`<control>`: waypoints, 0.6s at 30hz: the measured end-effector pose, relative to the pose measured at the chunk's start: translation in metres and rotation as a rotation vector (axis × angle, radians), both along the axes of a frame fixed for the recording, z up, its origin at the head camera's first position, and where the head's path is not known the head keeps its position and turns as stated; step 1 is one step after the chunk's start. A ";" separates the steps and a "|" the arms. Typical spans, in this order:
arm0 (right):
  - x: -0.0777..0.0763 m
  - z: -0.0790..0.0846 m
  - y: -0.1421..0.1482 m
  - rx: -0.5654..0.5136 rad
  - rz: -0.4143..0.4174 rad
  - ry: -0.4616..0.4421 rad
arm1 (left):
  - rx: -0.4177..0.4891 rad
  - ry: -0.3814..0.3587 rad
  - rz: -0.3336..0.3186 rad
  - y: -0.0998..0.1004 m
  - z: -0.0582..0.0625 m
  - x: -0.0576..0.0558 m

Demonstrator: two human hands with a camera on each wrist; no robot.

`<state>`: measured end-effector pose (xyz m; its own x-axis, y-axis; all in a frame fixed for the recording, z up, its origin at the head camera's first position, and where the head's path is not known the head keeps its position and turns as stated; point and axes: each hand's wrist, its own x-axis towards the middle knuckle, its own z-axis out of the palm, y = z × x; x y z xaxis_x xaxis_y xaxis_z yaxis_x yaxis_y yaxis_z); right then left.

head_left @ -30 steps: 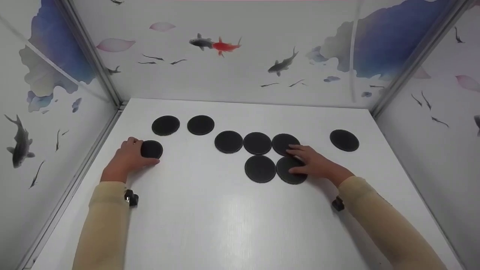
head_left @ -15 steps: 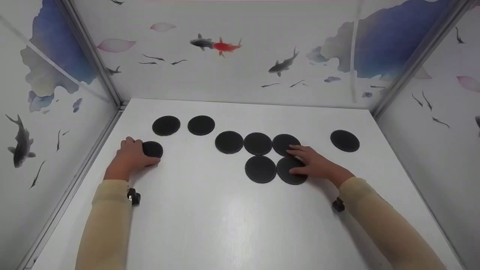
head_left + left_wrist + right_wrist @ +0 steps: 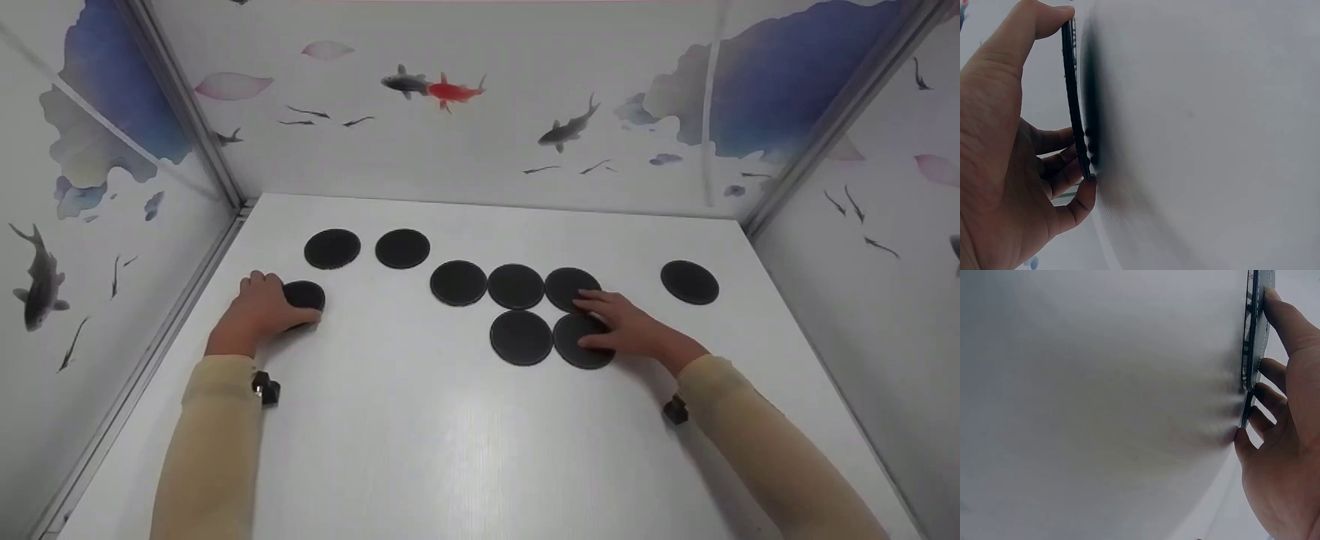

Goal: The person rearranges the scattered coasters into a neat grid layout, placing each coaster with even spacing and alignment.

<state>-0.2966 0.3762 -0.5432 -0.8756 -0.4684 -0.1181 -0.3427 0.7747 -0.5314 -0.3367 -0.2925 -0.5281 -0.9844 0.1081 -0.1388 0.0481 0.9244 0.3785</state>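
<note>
- The left hand [image 3: 255, 309] grasps a round black disc [image 3: 305, 294] at the table's left side, thumb and fingers curled about its rim; edge-on it looks thin and rough, with a dark shadow beneath. Whether it touches the table is unclear.
- The right hand [image 3: 634, 326] is spread, clasping nothing, its fingertips resting on the far-right disc [image 3: 564, 287] and near-right disc [image 3: 581, 356] of a tight cluster. A pale dashed line, like stitching, runs along one rim.
- The cluster's other matt discs, far-left [image 3: 458, 283], far-middle [image 3: 515, 286] and near-left [image 3: 521, 337], lie flat, nearly edge to edge.
- Two separate discs [image 3: 403, 248] lie at the back left; a lone disc [image 3: 689, 282] lies at the right.
- The white table [image 3: 420, 435] has a faint grain and soft sheen.
- Smooth beige sleeves [image 3: 214, 435] cover both forearms.
</note>
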 end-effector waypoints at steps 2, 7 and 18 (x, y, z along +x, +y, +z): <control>0.000 0.000 0.000 -0.006 -0.004 -0.001 | 0.010 0.002 0.001 0.000 0.000 0.000; 0.000 0.000 -0.001 -0.016 0.006 0.004 | 0.027 0.001 -0.007 -0.001 -0.002 -0.001; -0.001 -0.003 0.002 -0.033 0.010 0.012 | 0.045 0.025 -0.023 0.010 -0.002 0.000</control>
